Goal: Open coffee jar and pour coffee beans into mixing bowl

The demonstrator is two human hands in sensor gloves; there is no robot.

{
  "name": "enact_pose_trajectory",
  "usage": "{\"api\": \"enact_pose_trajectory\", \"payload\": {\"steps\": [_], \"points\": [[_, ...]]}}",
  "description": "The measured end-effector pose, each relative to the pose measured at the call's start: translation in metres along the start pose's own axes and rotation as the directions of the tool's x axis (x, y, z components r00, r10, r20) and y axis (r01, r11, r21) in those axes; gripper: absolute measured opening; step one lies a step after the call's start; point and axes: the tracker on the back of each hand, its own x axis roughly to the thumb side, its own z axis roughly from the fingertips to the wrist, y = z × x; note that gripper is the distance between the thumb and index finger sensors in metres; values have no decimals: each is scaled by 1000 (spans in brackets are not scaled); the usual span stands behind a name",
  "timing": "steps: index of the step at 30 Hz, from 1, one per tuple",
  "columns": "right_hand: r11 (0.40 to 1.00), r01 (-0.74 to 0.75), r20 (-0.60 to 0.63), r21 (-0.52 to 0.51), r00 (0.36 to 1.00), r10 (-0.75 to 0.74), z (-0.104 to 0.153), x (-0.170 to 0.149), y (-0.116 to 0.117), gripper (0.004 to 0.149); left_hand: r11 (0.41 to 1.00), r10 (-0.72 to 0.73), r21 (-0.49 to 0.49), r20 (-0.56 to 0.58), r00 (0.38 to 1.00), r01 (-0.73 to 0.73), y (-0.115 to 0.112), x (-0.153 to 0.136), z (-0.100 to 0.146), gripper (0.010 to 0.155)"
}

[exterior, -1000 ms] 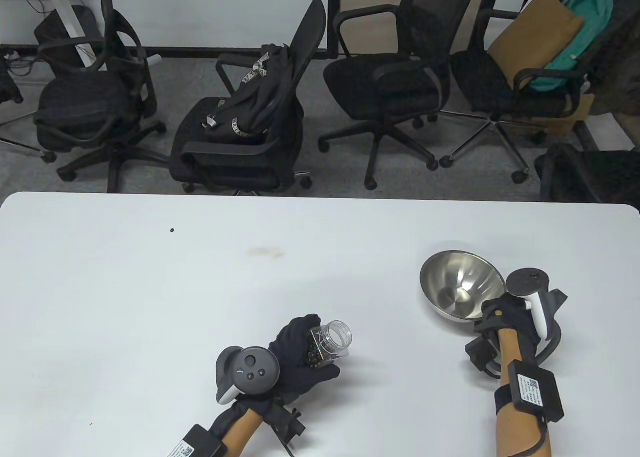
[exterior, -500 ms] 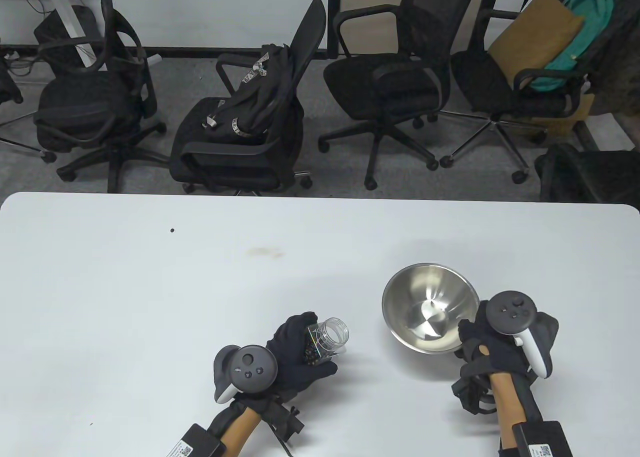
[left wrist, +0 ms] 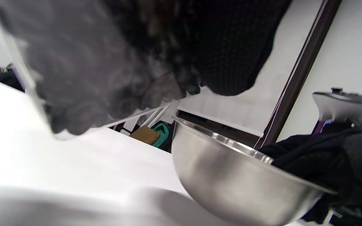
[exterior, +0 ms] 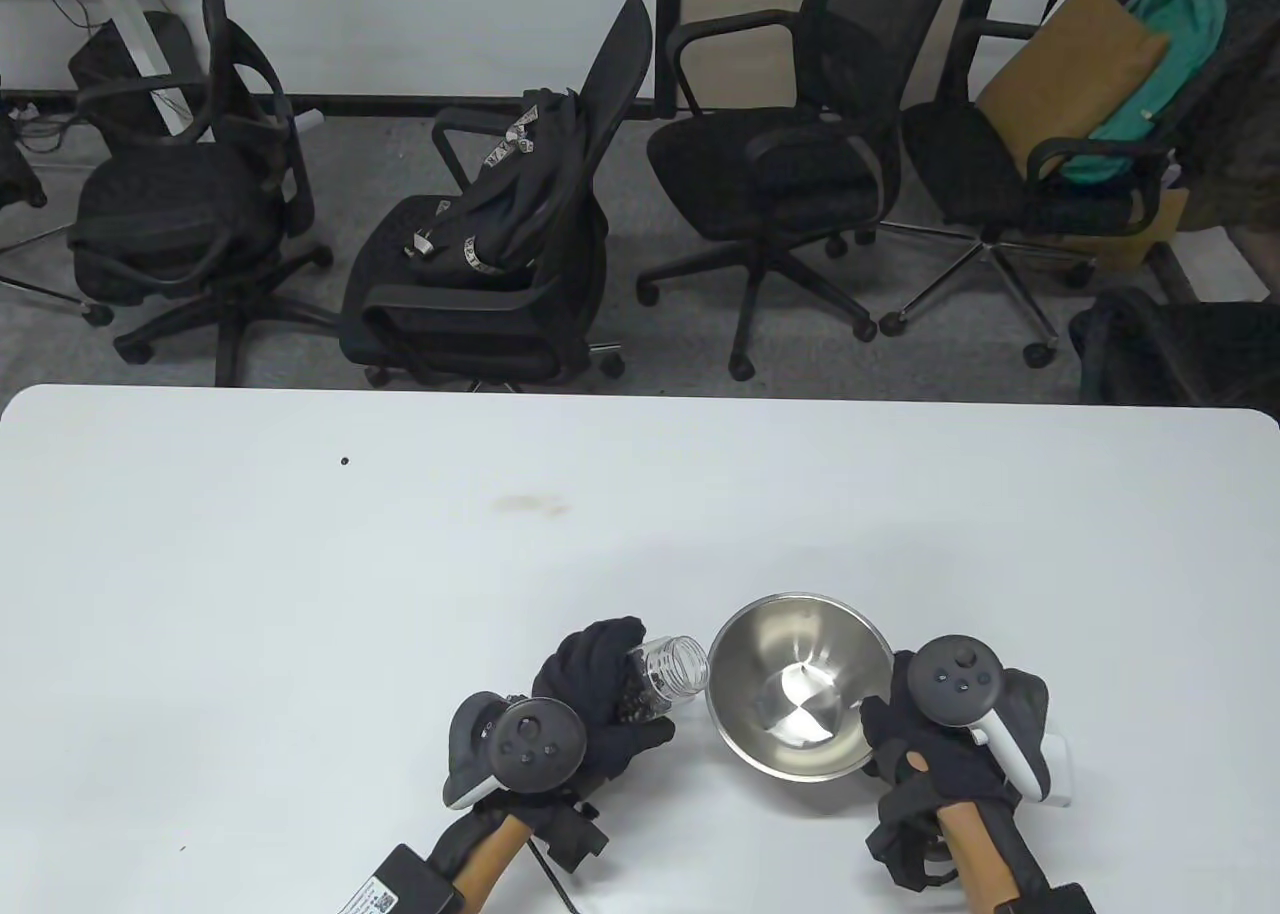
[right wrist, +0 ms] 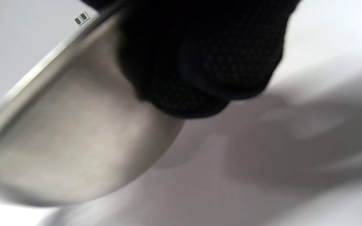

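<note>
My left hand (exterior: 600, 699) grips a clear plastic coffee jar (exterior: 665, 674) with dark beans inside. The jar has no lid and is tilted with its open mouth toward the right. My right hand (exterior: 915, 734) holds a steel mixing bowl (exterior: 800, 699) by its right rim, tilted and lifted off the white table (exterior: 300, 574). The jar mouth is just left of the bowl's rim. The bowl looks empty inside. In the left wrist view the jar (left wrist: 83, 78) is blurred and close, with the bowl (left wrist: 231, 179) beside it. In the right wrist view my fingers (right wrist: 206, 62) clasp the bowl's wall (right wrist: 68, 138).
Several black office chairs (exterior: 500, 244) stand beyond the table's far edge. A small dark speck (exterior: 345, 461) and a faint brown stain (exterior: 525, 502) mark the tabletop. A small white object (exterior: 1058, 774) shows just right of my right hand.
My right hand has carried the bowl left and toward me, from the right side of the table up to the jar. My left hand has shifted slightly right with the jar.
</note>
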Motion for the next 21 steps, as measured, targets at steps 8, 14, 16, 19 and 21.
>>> {"api": "enact_pose_trajectory", "payload": {"steps": [8, 14, 16, 19, 21], "points": [[999, 23, 36, 34, 999, -24, 4, 5, 6, 50, 948, -316, 33, 42, 948, 315, 1, 22, -2, 92], [998, 31, 46, 52, 998, -34, 5, 6, 10, 50, 869, -495, 55, 87, 865, 492, -3, 29, 0, 91], [998, 35, 49, 57, 998, -38, 4, 7, 11, 50, 843, -537, 63, 101, 837, 534, -5, 31, 0, 91], [997, 43, 52, 62, 998, -46, 4, 7, 11, 50, 796, -605, 82, 117, 788, 599, -7, 35, 1, 90], [997, 45, 56, 67, 997, -49, 5, 7, 12, 50, 779, -626, 89, 126, 769, 620, -9, 36, 1, 90]]}}
